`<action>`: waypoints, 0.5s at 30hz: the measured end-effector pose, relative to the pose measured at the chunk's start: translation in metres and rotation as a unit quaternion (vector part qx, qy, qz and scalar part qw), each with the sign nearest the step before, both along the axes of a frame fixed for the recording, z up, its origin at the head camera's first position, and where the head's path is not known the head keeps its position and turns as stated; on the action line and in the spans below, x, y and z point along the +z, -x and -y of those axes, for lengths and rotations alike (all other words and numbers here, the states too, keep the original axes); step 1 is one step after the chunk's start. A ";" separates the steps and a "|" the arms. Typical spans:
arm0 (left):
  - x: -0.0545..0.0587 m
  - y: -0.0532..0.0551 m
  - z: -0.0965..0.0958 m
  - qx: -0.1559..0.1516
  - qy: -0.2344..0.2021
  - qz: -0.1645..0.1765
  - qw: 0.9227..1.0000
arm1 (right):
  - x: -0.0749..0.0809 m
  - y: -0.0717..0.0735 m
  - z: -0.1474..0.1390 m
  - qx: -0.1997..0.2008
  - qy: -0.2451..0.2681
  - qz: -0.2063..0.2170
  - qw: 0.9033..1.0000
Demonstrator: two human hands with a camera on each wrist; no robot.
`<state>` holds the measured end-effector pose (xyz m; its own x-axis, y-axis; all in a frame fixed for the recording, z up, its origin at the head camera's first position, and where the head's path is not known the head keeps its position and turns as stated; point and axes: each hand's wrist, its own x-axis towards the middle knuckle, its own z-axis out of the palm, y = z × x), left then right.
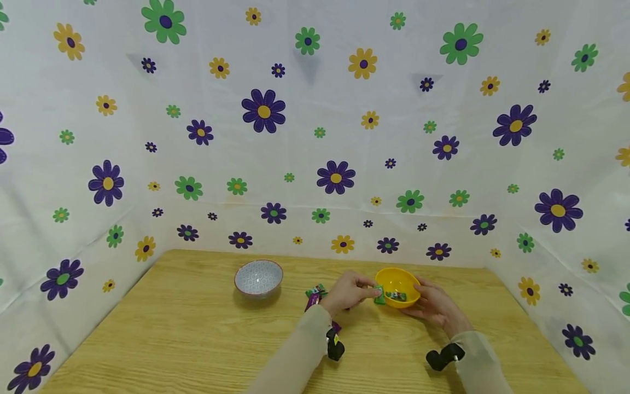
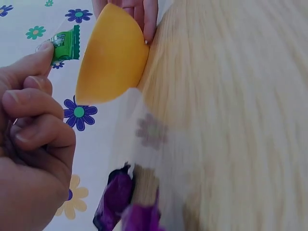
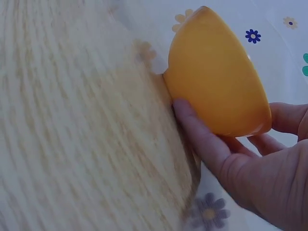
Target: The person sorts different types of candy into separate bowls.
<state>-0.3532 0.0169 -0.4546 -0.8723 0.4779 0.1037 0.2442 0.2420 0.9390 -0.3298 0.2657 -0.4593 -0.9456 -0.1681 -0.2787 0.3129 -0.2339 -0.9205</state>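
My left hand (image 1: pixel 348 293) pinches a green-wrapped candy (image 1: pixel 379 295) between thumb and fingertips, at the left rim of a yellow bowl (image 1: pixel 411 297). In the left wrist view the green wrapper (image 2: pixel 66 45) sticks out past the fingertips, and the other fingers are curled. My right hand (image 1: pixel 435 307) grips the yellow bowl from its right side. The right wrist view shows fingers at the rim and one digit low along the bowl's outer wall (image 3: pixel 216 77). Inside the bowl lies another green-wrapped candy (image 1: pixel 396 296).
A grey patterned bowl (image 1: pixel 258 278) with a reddish rim stands left of the hands. Near my left wrist lie a green candy (image 1: pixel 316 289) and purple-wrapped candies (image 1: pixel 312 301), partly hidden by the arm. A flowered sheet (image 1: pixel 295 164) surrounds the wooden table (image 1: pixel 197 323).
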 end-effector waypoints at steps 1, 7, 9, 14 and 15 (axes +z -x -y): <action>0.000 0.000 -0.002 0.001 -0.007 0.002 1.000 | 0.000 0.000 -0.001 0.002 0.005 0.000 1.000; -0.001 -0.001 -0.010 0.015 -0.039 0.021 0.999 | -0.002 0.001 -0.002 0.022 0.026 -0.006 0.999; -0.001 0.000 -0.013 0.027 -0.047 0.027 0.998 | -0.002 0.002 -0.003 0.027 0.034 -0.007 0.999; -0.004 0.003 -0.023 0.066 -0.061 0.031 0.996 | -0.002 0.004 -0.005 0.042 0.049 -0.011 0.998; -0.004 0.002 -0.025 0.071 -0.062 0.029 0.995 | -0.003 0.004 -0.005 0.043 0.048 -0.012 0.998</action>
